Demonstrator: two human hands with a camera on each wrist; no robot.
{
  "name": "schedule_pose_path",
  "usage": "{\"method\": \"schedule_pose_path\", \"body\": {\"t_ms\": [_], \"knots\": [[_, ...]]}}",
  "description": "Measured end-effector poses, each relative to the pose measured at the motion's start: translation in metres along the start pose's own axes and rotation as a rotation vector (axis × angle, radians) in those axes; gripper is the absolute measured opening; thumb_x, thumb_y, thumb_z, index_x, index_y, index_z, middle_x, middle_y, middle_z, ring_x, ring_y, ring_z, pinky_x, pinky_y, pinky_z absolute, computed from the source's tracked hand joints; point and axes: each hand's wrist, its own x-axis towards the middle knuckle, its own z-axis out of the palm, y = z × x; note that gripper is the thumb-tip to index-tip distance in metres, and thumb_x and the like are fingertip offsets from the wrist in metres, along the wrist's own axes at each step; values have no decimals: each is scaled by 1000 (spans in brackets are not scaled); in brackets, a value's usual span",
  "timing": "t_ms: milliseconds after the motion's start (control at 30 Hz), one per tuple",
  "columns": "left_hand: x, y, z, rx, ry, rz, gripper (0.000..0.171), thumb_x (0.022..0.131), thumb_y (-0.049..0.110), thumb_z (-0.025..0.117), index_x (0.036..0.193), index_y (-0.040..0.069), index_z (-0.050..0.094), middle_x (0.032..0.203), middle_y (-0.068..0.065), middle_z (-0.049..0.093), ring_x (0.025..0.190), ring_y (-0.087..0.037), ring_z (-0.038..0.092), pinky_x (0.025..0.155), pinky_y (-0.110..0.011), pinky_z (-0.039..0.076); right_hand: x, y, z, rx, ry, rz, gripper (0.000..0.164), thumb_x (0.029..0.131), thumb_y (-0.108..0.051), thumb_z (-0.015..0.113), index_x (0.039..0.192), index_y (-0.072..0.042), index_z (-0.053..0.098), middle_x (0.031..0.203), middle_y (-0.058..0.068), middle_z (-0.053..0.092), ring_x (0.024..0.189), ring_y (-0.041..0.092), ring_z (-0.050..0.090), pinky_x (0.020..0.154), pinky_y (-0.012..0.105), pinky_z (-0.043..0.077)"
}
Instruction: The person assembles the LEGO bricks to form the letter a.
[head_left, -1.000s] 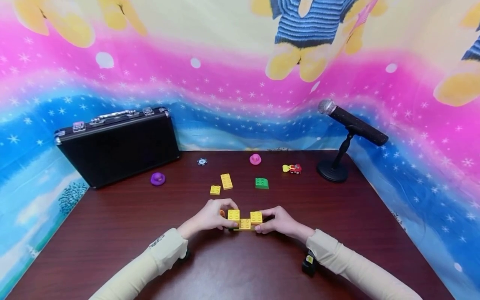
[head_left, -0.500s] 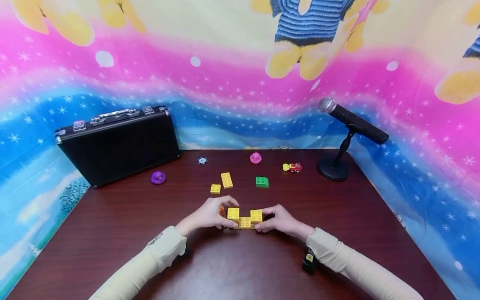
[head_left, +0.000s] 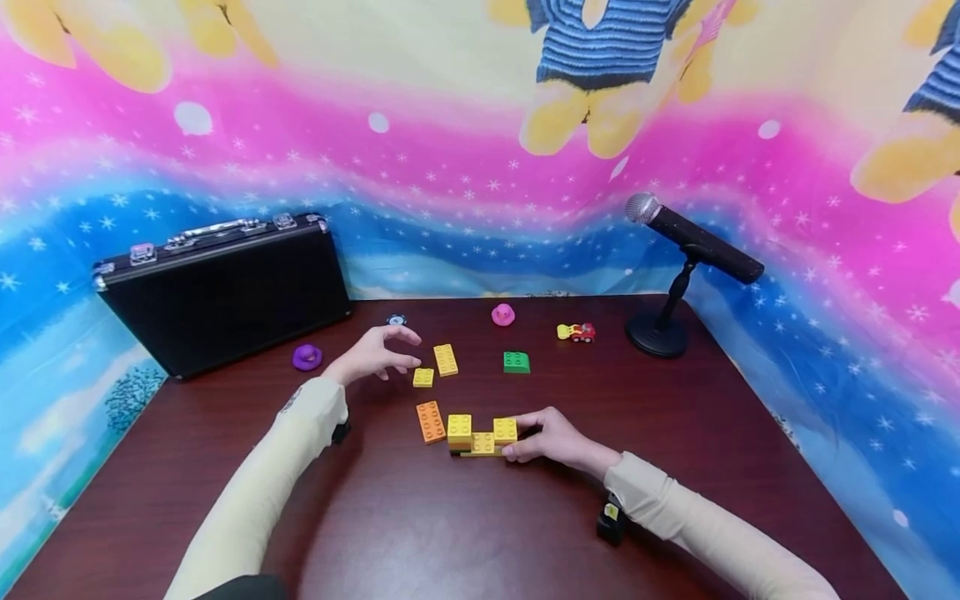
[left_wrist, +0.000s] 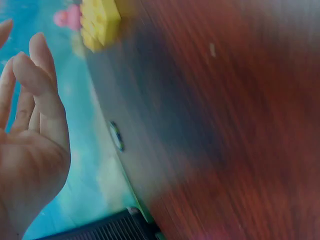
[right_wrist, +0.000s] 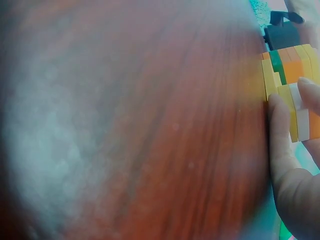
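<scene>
My right hand [head_left: 553, 437] grips the right end of a toy building-brick assembly [head_left: 482, 442], with a raised yellow stack at each end. In the right wrist view the brick assembly [right_wrist: 292, 65] shows yellow, green, orange and white layers between the thumb and fingers. Farther back, my left hand [head_left: 377, 354] reaches over the table with fingers spread and holds nothing. Its fingertips are beside a small yellow brick [head_left: 423, 377]. A longer yellow brick [head_left: 446, 359] lies just beyond. An orange brick [head_left: 431, 422] lies left of the assembly.
A green brick [head_left: 516, 362], a pink rubber duck [head_left: 503, 314] and a red-yellow toy car [head_left: 582, 332] lie toward the back. A purple duck [head_left: 307, 357] is left, near a black case [head_left: 225, 292]. A poker chip [left_wrist: 116, 136] lies behind the left hand. A microphone [head_left: 697, 237] stands right.
My left hand has let go of the assembly and moved back and left to the small yellow brick. The orange brick now shows fully on the table. The right hand keeps its hold.
</scene>
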Motion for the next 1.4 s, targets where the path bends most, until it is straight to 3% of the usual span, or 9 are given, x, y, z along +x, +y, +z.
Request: {"method": "schedule_pose_path", "body": {"t_ms": [200, 333, 667, 1000, 1100, 1267, 1400], "knots": [[8, -18, 1, -4, -45, -112, 51, 74, 17, 74, 117, 2, 51, 119, -17, 52, 68, -18, 62, 45, -28, 45, 0, -1, 2, -2, 14, -1, 44, 71, -7, 75, 112, 2, 62, 90, 15, 67, 72, 22, 67, 66, 38, 53], [6, -26, 5, -9, -53, -144, 50, 73, 12, 74, 115, 1, 49, 118, -17, 50, 66, -14, 61, 44, -25, 42, -1, -2, 5, 5, 26, -6, 44, 71, -7, 75, 112, 2, 62, 89, 14, 67, 73, 21, 67, 66, 38, 53], [6, -29, 16, 132, 19, -114, 52, 66, 16, 80, 111, 8, 54, 106, -8, 58, 59, -13, 59, 43, -28, 46, -2, -2, 5, 19, 28, 0, 47, 71, -7, 75, 114, 4, 59, 90, 16, 67, 74, 22, 67, 66, 38, 53], [7, -27, 20, 202, 21, -80, 45, 67, 17, 80, 105, 10, 60, 98, -6, 59, 59, -16, 56, 44, -32, 48, -4, -5, 6, 24, 34, -10, 48, 73, -3, 73, 118, 6, 56, 99, 15, 60, 76, 25, 67, 68, 41, 53], [8, -25, 23, 227, 18, -58, 46, 67, 18, 80, 108, 11, 60, 101, -7, 58, 67, -17, 56, 45, -32, 49, -4, -5, 6, 17, 32, -13, 49, 74, -3, 72, 119, 5, 55, 99, 15, 60, 76, 25, 67, 67, 41, 53], [9, -23, 26, 220, 18, -65, 45, 69, 15, 79, 110, 13, 60, 108, -5, 60, 83, -21, 55, 47, -33, 50, -5, -8, 6, 17, 26, -11, 50, 74, -4, 72, 120, 5, 54, 100, 16, 61, 77, 25, 67, 68, 41, 53], [9, -22, 27, 195, 13, -89, 44, 70, 12, 77, 111, 13, 61, 106, -5, 60, 79, -20, 57, 48, -33, 51, -5, -8, 6, 23, 24, -13, 49, 75, -3, 72, 120, 5, 54, 99, 17, 62, 76, 25, 67, 68, 41, 53]]}}
